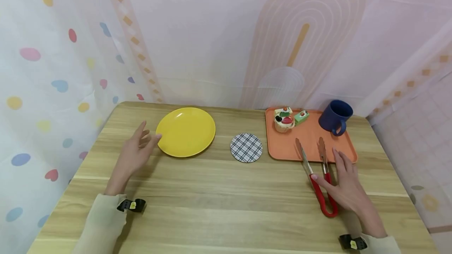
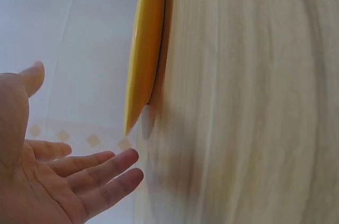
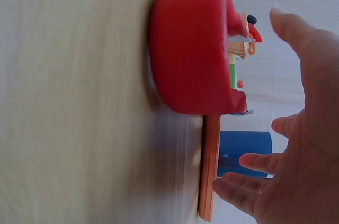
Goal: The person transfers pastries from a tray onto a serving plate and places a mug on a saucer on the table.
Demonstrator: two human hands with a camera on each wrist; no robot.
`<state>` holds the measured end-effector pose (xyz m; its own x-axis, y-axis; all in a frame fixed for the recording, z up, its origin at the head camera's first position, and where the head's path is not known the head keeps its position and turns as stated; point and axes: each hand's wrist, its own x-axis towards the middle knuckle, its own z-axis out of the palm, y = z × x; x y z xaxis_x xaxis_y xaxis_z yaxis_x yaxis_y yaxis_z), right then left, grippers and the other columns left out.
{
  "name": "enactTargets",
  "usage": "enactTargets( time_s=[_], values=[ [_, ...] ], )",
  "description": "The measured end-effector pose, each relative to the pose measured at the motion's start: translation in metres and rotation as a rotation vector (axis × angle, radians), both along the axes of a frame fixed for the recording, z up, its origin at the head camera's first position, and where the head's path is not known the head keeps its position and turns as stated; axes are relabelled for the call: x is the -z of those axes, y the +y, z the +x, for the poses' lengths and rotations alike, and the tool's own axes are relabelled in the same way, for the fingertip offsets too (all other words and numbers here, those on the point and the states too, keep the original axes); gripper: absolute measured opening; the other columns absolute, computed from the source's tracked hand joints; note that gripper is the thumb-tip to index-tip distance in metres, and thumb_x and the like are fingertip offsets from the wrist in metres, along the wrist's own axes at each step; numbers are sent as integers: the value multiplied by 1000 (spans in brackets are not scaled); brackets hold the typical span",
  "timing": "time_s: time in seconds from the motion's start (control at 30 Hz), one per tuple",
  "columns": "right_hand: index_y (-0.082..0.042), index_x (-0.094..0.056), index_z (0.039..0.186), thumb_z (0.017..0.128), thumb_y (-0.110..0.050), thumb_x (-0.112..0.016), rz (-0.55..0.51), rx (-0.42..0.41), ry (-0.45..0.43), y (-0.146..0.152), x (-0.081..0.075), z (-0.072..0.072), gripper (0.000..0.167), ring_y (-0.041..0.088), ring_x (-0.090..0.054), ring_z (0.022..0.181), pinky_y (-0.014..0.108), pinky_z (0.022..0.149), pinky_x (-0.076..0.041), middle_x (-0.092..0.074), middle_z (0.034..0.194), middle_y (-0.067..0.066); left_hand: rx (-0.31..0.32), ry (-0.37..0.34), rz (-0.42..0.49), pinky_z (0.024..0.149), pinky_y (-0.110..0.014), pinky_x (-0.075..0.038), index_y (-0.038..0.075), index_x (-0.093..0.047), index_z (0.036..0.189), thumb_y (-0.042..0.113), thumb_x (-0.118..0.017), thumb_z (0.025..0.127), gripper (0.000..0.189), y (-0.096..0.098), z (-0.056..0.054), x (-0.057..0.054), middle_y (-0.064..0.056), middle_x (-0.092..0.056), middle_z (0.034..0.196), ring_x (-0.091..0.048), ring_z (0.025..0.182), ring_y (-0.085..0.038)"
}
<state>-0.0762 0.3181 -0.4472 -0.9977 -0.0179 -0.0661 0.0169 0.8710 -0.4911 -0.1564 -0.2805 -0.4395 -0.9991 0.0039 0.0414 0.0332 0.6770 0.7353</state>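
My left hand (image 1: 134,154) hovers at the left rim of a round yellow plate (image 1: 186,132), thumb spread from the fingers. In the left wrist view a gap separates that hand (image 2: 69,176) from the plate (image 2: 145,44). Red-handled tongs (image 1: 319,194) lie with their spread tips over the front of an orange tray (image 1: 289,151). Above the handles is my right hand (image 1: 347,191), fingers extended and holding nothing. The right wrist view has this hand (image 3: 296,155) apart from the red handle end (image 3: 188,49).
On the tray stand a dark blue mug (image 1: 332,117) at the right, a fruit-topped cupcake (image 1: 283,124) and a small green cake piece (image 1: 301,117). Between plate and tray lies a round checked coaster (image 1: 246,147). A patterned curtain (image 1: 197,42) hangs behind the wooden table (image 1: 226,207).
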Motion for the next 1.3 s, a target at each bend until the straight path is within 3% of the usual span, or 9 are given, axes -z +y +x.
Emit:
enactTargets(
  time_s=[0.23, 0.37, 0.47, 0.57, 0.7, 0.77, 0.83, 0.97, 1.3],
  values=[
    [-8, 0, 166, 94, -55, -68, -35, 3, -4, -3, 0, 1, 109, 63, -22, 142, 84, 102, -34, -15, 161, 39, -18, 69, 22, 98, -65, -55, 1, -18, 163, 45, -54, 105, 81, -2, -6, 9, -36, -53, 143, -61, 122, -53],
    [-5, -2, 165, 93, -53, -70, -42, 0, 8, -5, -1, 2, 110, 55, -45, 126, 72, 91, -49, -25, 152, 41, -7, 58, 59, 81, -35, -67, -1, -21, 162, 42, -57, 105, 80, -2, -9, 13, -34, -55, 141, -65, 118, -49],
    [-3, -4, 165, 93, -54, -70, -42, 9, 8, -7, -1, 1, 110, 46, -55, 110, 60, 82, -54, -30, 147, 39, -11, 29, 94, 72, -9, -57, 1, -22, 163, 42, -60, 103, 82, -2, -11, 15, -33, -55, 141, -64, 118, -48],
    [-2, -5, 165, 92, -55, -71, -45, 24, -7, -9, -1, 1, 112, 45, -55, 108, 60, 82, -55, -31, 147, 39, -41, -6, 122, 73, -1, -51, 3, -24, 162, 44, -62, 102, 82, -1, -13, 17, -31, -56, 141, -64, 119, -42],
    [1, -7, 164, 90, -54, -74, -48, 44, -9, -12, 0, 1, 114, 47, -54, 113, 63, 87, -54, -34, 146, 38, -89, -61, 190, 75, -3, -53, 5, -26, 162, 43, -64, 100, 83, -1, -16, 20, -27, -55, 143, -70, 103, -12],
    [3, -9, 163, 89, -52, -75, -47, 54, 0, -15, 0, 2, 113, 46, -55, 114, 61, 87, -54, -39, 143, 36, -102, -74, 229, 76, -6, -57, 5, -27, 162, 40, -66, 100, 81, -1, -17, 21, -27, -55, 143, -66, 93, 4],
    [4, -11, 162, 89, -52, -76, -47, 66, 3, -16, 1, 3, 113, 44, -56, 112, 57, 86, -55, -43, 138, 34, -103, -78, 268, 77, -11, -60, 5, -27, 162, 36, -67, 100, 80, 0, -19, 23, -28, -54, 143, -63, 86, 11],
    [6, -13, 161, 88, -53, -77, -50, 91, -14, -20, 2, 5, 114, 43, -56, 110, 55, 84, -55, -46, 134, 34, -106, -80, 316, 78, -15, -62, 4, -29, 161, 26, -69, 100, 76, 1, -21, 27, -28, -54, 141, -61, 86, 12],
    [7, -17, 160, 86, -60, -75, -2, 130, -63, -26, 4, 4, 116, 58, -46, 130, 72, 99, -49, -37, 149, 40, -90, -147, 430, 83, -18, -63, 5, -32, 160, 13, -66, 100, 70, -3, -22, 37, -20, -52, 140, -65, 94, 6]
  ],
)
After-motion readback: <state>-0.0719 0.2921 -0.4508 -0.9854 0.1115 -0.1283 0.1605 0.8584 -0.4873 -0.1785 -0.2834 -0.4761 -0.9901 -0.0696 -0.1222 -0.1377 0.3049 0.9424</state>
